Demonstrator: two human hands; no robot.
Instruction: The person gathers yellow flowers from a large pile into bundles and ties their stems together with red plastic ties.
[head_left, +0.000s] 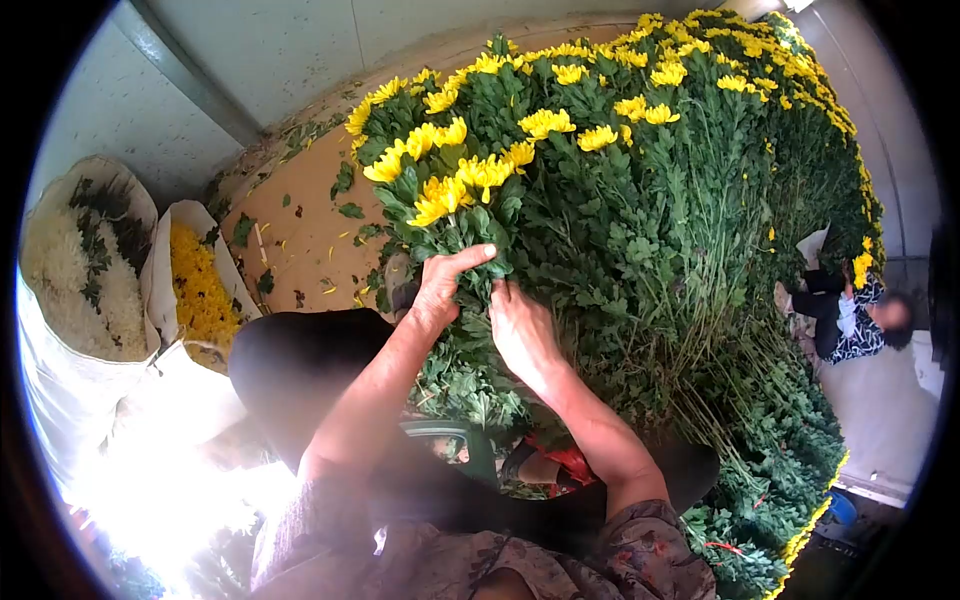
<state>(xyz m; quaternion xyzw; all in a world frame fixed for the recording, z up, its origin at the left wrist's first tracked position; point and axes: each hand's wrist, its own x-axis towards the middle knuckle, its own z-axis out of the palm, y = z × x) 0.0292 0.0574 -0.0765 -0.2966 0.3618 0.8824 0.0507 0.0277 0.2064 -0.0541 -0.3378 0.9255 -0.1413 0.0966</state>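
My left hand is wrapped round the leafy stems of a bunch of yellow chrysanthemums, its thumb stretched across the front. The blooms point up and away from me. Just to the right, my right hand is closed at the lower part of the same bunch, with its fingertips partly hidden among the leaves. Beyond and to the right of both hands lies a large pile of cut yellow chrysanthemums, green stems toward me.
Two white sacks stand at left, one with pale petals, another with yellow flower heads. Loose leaves and petals litter the brown board. Another person sits beyond the pile at far right. Bright glare covers the lower left.
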